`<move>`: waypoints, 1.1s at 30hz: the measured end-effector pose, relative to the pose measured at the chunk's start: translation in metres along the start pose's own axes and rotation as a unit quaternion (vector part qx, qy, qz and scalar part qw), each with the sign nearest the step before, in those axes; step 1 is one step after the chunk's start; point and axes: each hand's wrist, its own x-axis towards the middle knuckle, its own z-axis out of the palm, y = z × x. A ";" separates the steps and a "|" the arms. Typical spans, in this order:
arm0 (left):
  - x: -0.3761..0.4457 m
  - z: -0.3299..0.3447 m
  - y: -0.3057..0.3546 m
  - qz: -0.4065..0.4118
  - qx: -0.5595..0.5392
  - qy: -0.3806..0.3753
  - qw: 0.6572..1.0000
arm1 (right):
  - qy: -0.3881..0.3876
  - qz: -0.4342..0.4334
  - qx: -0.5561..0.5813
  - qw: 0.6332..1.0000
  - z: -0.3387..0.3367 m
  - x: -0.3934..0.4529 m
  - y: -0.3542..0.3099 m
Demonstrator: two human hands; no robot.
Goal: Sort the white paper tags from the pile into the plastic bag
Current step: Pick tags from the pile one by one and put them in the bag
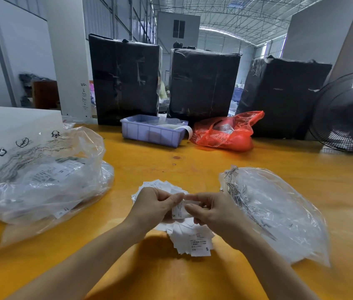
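A pile of white paper tags (190, 241) lies on the yellow table (171, 161) in front of me, some printed with an "S". My left hand (156, 207) and my right hand (212, 211) meet just above the pile. Both pinch a small stack of white tags (178, 210) between thumbs and fingers. A clear plastic bag (279, 215) with black print lies flat just right of my right hand. A second, larger clear plastic bag (41, 176) holding printed tags sits to the left.
A lilac plastic bin (149, 133) and a red plastic bag (225, 133) stand at the table's far side before three black wrapped bales (126, 76). A black fan (348, 113) is at far right, and a white box (9, 124) at far left.
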 end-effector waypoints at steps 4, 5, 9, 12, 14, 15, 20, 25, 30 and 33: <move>0.000 0.003 -0.002 -0.014 -0.026 0.017 0.999 | 0.006 -0.022 -0.022 1.000 0.006 -0.001 -0.001; -0.001 0.005 -0.003 -0.017 -0.031 0.025 0.999 | 0.032 -0.039 -0.031 0.998 0.008 0.000 -0.001; 0.001 0.009 -0.004 -0.036 -0.089 0.085 0.992 | 0.149 -0.086 -0.012 0.985 0.014 0.003 0.005; 0.003 0.010 -0.004 -0.051 -0.128 0.105 0.985 | 0.171 -0.108 0.008 0.979 0.019 0.004 0.004; 0.003 0.011 -0.003 -0.060 -0.145 0.105 0.982 | 0.142 -0.121 0.017 0.982 0.024 0.005 0.003; 0.003 0.011 -0.003 -0.062 -0.150 0.106 0.981 | 0.121 -0.123 0.015 0.985 0.027 0.006 0.001; 0.002 0.010 0.001 -0.090 -0.206 0.115 0.968 | 0.098 -0.098 0.016 0.990 0.032 0.008 0.000; 0.004 0.010 0.002 -0.101 -0.262 0.096 0.955 | 0.087 -0.109 0.007 0.990 0.035 0.007 0.003; 0.006 0.006 0.005 -0.093 -0.211 0.043 0.972 | 0.124 -0.073 0.133 0.981 0.026 0.010 0.007; 0.009 -0.004 0.007 -0.094 -0.114 0.007 0.989 | 0.140 -0.053 0.173 0.973 0.019 0.010 0.010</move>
